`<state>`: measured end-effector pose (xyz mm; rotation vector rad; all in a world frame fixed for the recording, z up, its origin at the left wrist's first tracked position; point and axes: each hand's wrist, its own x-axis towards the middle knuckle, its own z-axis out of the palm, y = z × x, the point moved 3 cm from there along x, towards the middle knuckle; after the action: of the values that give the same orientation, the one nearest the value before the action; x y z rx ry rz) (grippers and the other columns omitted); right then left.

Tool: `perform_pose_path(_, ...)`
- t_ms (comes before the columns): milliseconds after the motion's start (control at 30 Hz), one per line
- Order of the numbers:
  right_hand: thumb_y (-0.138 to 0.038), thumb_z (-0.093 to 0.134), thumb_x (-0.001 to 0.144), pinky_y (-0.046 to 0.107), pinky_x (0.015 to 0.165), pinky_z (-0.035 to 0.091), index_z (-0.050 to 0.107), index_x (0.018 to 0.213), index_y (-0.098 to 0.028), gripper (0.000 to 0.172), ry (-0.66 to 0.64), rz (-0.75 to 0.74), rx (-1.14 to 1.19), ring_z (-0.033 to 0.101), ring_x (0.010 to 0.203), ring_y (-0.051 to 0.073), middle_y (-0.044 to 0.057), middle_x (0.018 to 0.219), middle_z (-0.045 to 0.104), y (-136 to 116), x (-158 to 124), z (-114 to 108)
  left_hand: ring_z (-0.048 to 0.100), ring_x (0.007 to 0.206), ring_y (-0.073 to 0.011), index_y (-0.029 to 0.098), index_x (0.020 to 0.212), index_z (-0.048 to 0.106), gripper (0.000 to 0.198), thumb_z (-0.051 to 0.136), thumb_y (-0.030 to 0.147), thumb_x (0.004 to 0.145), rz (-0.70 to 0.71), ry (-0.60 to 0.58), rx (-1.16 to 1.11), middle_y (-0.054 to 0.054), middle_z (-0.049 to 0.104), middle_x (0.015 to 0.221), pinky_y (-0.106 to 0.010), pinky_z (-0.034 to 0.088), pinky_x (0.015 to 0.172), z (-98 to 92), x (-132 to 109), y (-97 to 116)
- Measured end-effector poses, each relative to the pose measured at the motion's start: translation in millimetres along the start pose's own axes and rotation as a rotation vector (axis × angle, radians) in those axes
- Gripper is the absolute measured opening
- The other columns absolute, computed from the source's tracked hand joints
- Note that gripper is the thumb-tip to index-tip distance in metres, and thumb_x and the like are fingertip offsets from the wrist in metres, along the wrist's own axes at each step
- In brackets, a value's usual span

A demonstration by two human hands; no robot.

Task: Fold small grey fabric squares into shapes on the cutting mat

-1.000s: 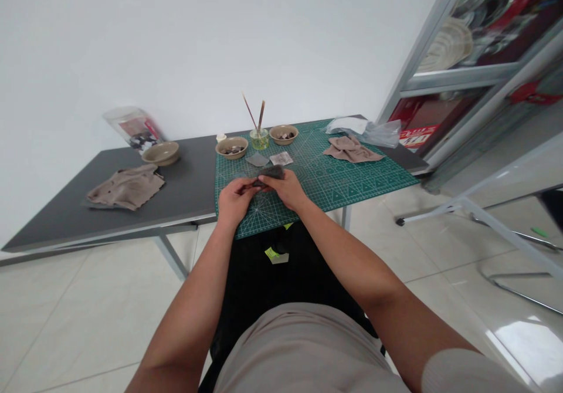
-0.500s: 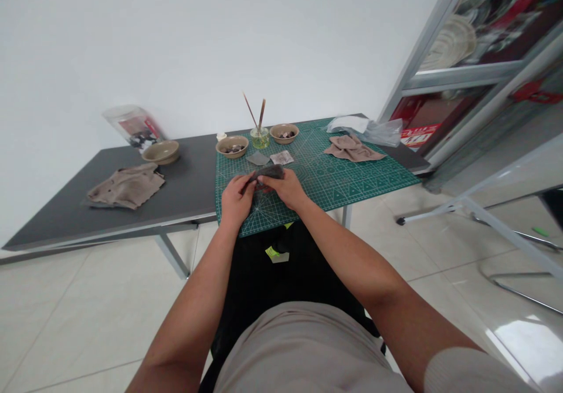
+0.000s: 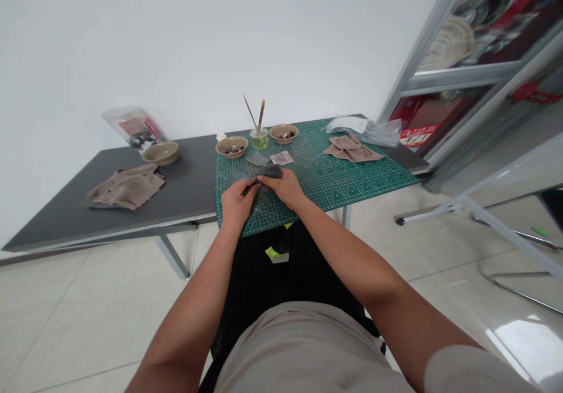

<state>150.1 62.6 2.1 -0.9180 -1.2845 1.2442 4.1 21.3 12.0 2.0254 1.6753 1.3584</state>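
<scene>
From where I stand, the green mat point(image 3: 343, 176) is the thing to steer by. Over its near left part, the person's two hands meet around a dark grey piece point(image 3: 271, 171), which lies above the mat's surface. The right hand point(image 3: 288, 189) grips it with the thumb along the top; the left hand point(image 3: 236, 202) has its fingers drawn narrow, pinching what looks like the left end, though what exactly lies between those fingertips I cannot tell.

Farther back on the mat lie a grey square point(image 3: 258, 159) and a patterned square point(image 3: 282, 158). Behind them, at the mat's far side, a glass jar point(image 3: 260, 142) with two thin sticks point(image 3: 248, 110) stands between a left bowl point(image 3: 231, 156) and a right bowl point(image 3: 284, 141), each holding small dark bits. A crumpled brown cloth point(image 3: 352, 148) rests toward the mat's right end; left of the mat sit an outer bowl point(image 3: 161, 157) and a spread cloth point(image 3: 125, 187).
</scene>
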Motion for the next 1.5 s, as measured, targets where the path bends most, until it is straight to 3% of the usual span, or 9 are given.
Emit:
perform_pose_path(200,-0.038,0.079,0.064,0.027,0.057,0.052,0.072,0.076,-0.014,0.027,-0.045,0.058,0.045,0.062,0.064,0.015,0.003,0.073,0.070,0,1,1,0.063,0.074,-0.0155,0.021,0.094,0.072,0.020,0.061,0.032,0.083,-0.028,-0.018,-0.003,-0.002,0.072,0.084,-0.026,0.047,0.072,0.7,1,-6)
perform_pose_path(367,-0.034,0.083,0.060,0.030,0.066,0.056,0.072,0.077,-0.015,0.028,-0.140,0.135,0.123,0.065,0.069,0.015,0.003,0.075,0.072,-3,2,0,0.062,0.070,-0.0149,0.021,0.091,0.072,0.019,0.061,0.033,0.083,-0.062,-0.039,-0.045,-0.001,0.072,0.081,-0.026,0.046,0.069,0.6,1,-5)
perform_pose_path(500,-0.035,0.083,0.059,0.031,0.071,0.056,0.072,0.077,-0.015,0.029,-0.137,0.118,0.141,0.066,0.071,0.015,0.001,0.074,0.072,-3,2,-1,0.061,0.070,-0.0147,0.021,0.089,0.073,0.018,0.061,0.033,0.082,-0.081,-0.041,-0.068,0.000,0.072,0.080,-0.025,0.045,0.067,0.2,2,-1)
perform_pose_path(833,-0.043,0.076,0.067,0.029,0.063,0.054,0.072,0.077,-0.016,0.029,-0.041,-0.002,0.001,0.063,0.063,0.015,0.001,0.069,0.068,9,4,1,0.064,0.077,-0.0172,0.020,0.089,0.072,0.017,0.058,0.029,0.084,0.000,-0.040,0.031,-0.003,0.072,0.083,-0.027,0.045,0.072,2.1,-3,3)
perform_pose_path(1067,-0.039,0.082,0.060,0.034,0.073,0.055,0.072,0.080,-0.016,0.032,-0.132,0.039,0.128,0.066,0.070,0.017,0.002,0.075,0.071,4,2,2,0.058,0.063,-0.0133,0.018,0.080,0.070,0.015,0.063,0.032,0.080,-0.145,-0.007,-0.087,0.001,0.067,0.069,-0.025,0.043,0.063,-1.0,0,0)
perform_pose_path(1267,-0.041,0.079,0.063,0.030,0.068,0.054,0.072,0.078,-0.015,0.031,-0.060,0.022,0.107,0.064,0.067,0.015,0.001,0.072,0.070,5,3,1,0.058,0.066,-0.0132,0.018,0.082,0.070,0.016,0.062,0.032,0.079,-0.076,-0.039,-0.081,0.001,0.068,0.072,-0.025,0.041,0.064,1.2,-1,2)
perform_pose_path(1500,-0.039,0.080,0.062,0.033,0.072,0.054,0.072,0.081,-0.015,0.032,-0.134,0.027,0.158,0.065,0.071,0.017,0.002,0.076,0.071,4,3,2,0.057,0.061,-0.0126,0.018,0.077,0.067,0.014,0.064,0.032,0.078,-0.169,-0.032,-0.174,0.002,0.066,0.065,-0.024,0.042,0.060,1.2,1,0)
